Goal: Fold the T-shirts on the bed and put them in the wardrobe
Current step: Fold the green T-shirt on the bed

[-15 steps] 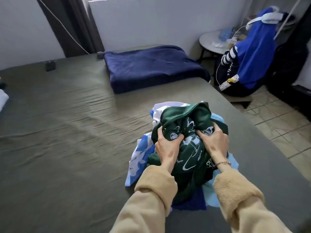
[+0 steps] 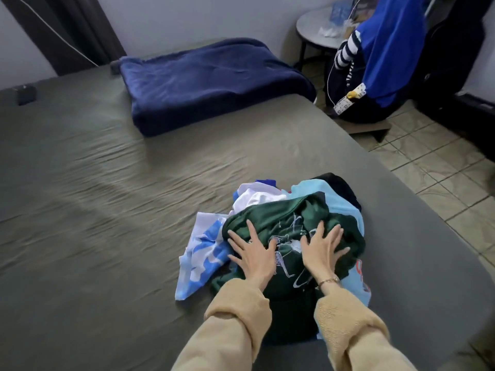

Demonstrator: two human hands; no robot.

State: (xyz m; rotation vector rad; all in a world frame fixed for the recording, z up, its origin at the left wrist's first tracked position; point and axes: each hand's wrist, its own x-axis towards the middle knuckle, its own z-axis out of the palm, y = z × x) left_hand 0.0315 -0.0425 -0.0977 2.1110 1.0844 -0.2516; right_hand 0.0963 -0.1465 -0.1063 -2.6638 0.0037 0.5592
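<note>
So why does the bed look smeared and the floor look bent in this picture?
Head view: the bed sheet on the left is streaked with motion blur, and both hands, left hand and right hand, look soft on the green T-shirt; the wide-angle lens curves the bed edge and floor tiles; light is dim and even, without glare.

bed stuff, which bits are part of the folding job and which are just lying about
Part of the job:
- green T-shirt, under the left hand and right hand, both flat on it
- blue-and-white T-shirt
- light blue T-shirt

Just lying about:
- navy blanket
- round side table
- clothes on the chair
</note>
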